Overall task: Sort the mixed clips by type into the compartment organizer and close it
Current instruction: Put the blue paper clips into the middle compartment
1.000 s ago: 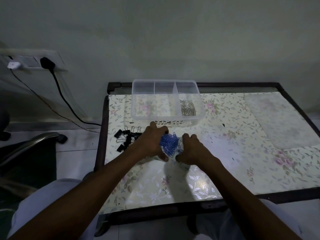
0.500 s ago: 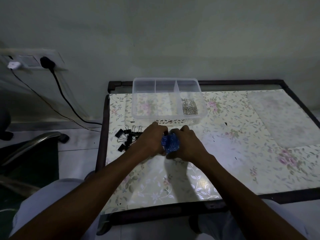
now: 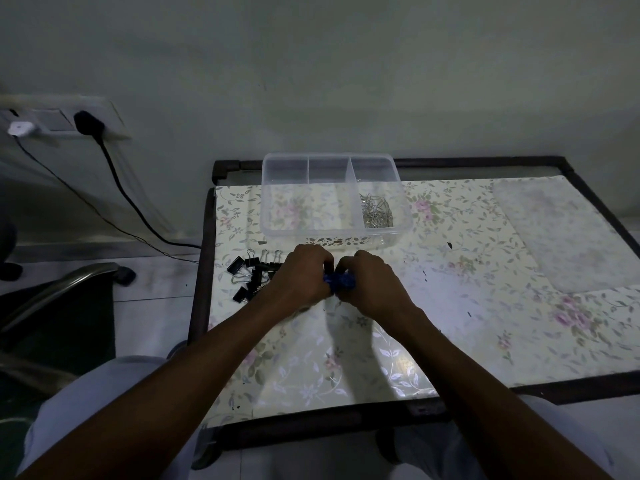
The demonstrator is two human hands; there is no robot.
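Between both hands (image 3: 337, 280), blue clips (image 3: 341, 281), seemingly cupped, mostly hidden

Setting: home room. Evidence: small surface (image 3: 450, 306) under floral plastic cover, plain painted wall, wall socket (image 3: 62, 121) with plugged cables, tiled floor (image 3: 152, 306).

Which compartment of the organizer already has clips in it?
The right-hand compartment of the clear organizer: it holds silver paper clips. Through the other compartments only the floral table cover shows.
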